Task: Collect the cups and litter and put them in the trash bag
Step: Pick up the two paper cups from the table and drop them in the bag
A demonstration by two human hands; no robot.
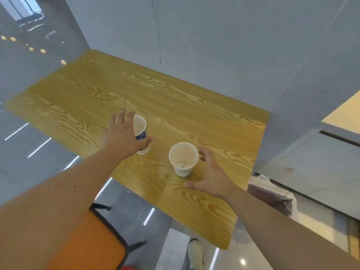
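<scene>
- A wood-grain counter [175, 98] is seen from above, set against a pale grey wall [214, 36].
- A white paper cup with a blue band [140, 131] is gripped by the left hand [122, 137]; the fingers are wrapped over its far side and the thumb is pressed on its near side, and the cup is tilted with its mouth to the right.
- A second white paper cup [183, 159] is stood upright on the counter, mouth up.
- The right hand [211, 177] is held open just beside this cup, fingers spread around its right side; contact cannot be told.
- An orange chair seat [93, 246] is visible below the left forearm.
- A clear plastic bag [272, 195] is seen off the counter's right edge.
</scene>
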